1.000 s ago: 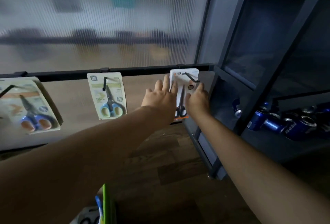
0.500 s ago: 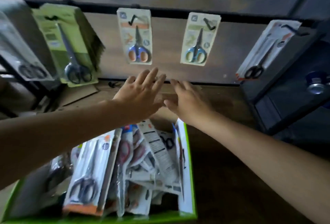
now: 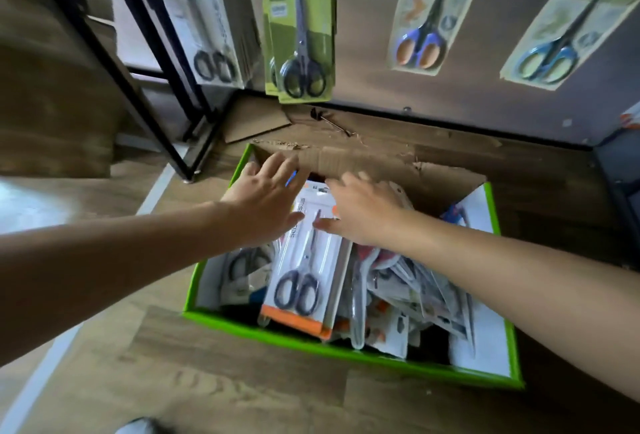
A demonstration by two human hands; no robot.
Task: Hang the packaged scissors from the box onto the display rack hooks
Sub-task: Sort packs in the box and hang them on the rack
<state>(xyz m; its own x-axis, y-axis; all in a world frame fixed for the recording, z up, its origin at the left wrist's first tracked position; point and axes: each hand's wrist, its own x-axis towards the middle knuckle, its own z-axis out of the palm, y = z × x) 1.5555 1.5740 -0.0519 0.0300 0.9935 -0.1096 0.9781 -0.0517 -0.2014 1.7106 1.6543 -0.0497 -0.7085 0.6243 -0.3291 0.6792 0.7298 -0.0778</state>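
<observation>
Left hand [image 3: 266, 198] and right hand [image 3: 364, 212] hover spread over the green box [image 3: 415, 366], gripping nothing, thumbs flanking the top of the scissors pack [image 3: 306, 262] lying uppermost inside, which I'd judge is light, stiff card under slick plastic, so pinch its upper edge beside the hang hole.

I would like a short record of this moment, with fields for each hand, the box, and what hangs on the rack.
box: green rim, on the wooden floor, full of packaged scissors
top package: black-handled scissors, orange lower strip, lying uppermost
left hand: open, fingers spread, at the upper left edge of the top package
right hand: open, at the upper right edge of the same package
hanging: four packages in view, among them a green package
loose hook: on the floor behind the box
</observation>
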